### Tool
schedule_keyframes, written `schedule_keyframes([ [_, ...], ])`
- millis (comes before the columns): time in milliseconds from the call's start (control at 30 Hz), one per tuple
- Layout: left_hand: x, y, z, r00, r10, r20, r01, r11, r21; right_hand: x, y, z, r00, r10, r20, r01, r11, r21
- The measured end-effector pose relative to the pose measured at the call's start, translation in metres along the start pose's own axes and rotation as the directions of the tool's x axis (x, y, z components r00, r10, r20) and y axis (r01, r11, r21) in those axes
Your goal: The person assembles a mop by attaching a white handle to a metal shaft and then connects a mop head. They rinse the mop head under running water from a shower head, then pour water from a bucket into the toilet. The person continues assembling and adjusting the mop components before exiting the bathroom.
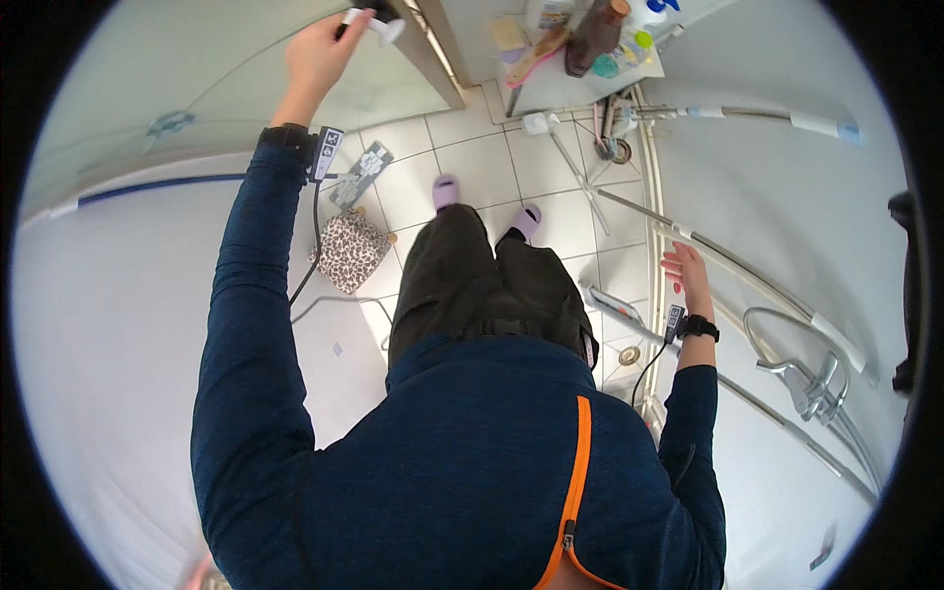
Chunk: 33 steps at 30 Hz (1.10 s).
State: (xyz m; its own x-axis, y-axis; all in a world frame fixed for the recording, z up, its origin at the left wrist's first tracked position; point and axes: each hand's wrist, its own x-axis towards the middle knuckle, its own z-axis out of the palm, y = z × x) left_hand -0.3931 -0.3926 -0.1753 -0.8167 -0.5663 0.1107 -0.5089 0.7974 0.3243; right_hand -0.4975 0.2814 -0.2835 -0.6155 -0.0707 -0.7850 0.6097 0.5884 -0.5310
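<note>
My left hand [320,57] reaches up to the far left, fingers closed round a white and black handle [379,27] beside the edge of a pale door [393,84]. What the handle is fixed to cannot be made out fully. My right hand [687,272] hangs in the air on the right, near a metal rail [728,251] along the wall. Its fingers are loosely stretched out, and nothing shows in them. Both wrists wear black straps with small grey devices and cables.
A leopard-print stool [351,252] and a grey patterned mat [362,177] lie left of my feet on the tiles. Bottles and a hairbrush [538,57] crowd a white shelf [590,90]. A long-handled tool [575,167] leans ahead; a shower tap [814,391] is at right.
</note>
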Motion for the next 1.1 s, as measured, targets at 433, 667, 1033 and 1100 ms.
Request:
schedule_keyframes([
  [433,-0.159,-0.207,-0.121,0.31,-0.381,-0.871,0.365,0.894,-0.261,-0.15,-0.292,0.239,0.239,-0.946,0.219,0.944,0.279,0.175],
  [667,-0.196,-0.393,-0.154,0.576,-0.669,-0.47,0.345,0.72,-0.602,-0.247,-0.343,0.34,0.002,-0.99,0.14,0.885,0.067,0.462],
  [1033,-0.178,-0.387,-0.162,0.797,-0.563,-0.22,-0.018,0.342,-0.94,-0.289,-0.293,0.375,0.191,-0.978,-0.085,0.971,0.175,0.165],
  [1100,-0.189,-0.4,-0.158,0.627,-0.663,-0.409,-0.095,0.456,-0.885,-0.297,-0.288,0.372,0.175,-0.982,-0.071,0.976,0.163,0.147],
])
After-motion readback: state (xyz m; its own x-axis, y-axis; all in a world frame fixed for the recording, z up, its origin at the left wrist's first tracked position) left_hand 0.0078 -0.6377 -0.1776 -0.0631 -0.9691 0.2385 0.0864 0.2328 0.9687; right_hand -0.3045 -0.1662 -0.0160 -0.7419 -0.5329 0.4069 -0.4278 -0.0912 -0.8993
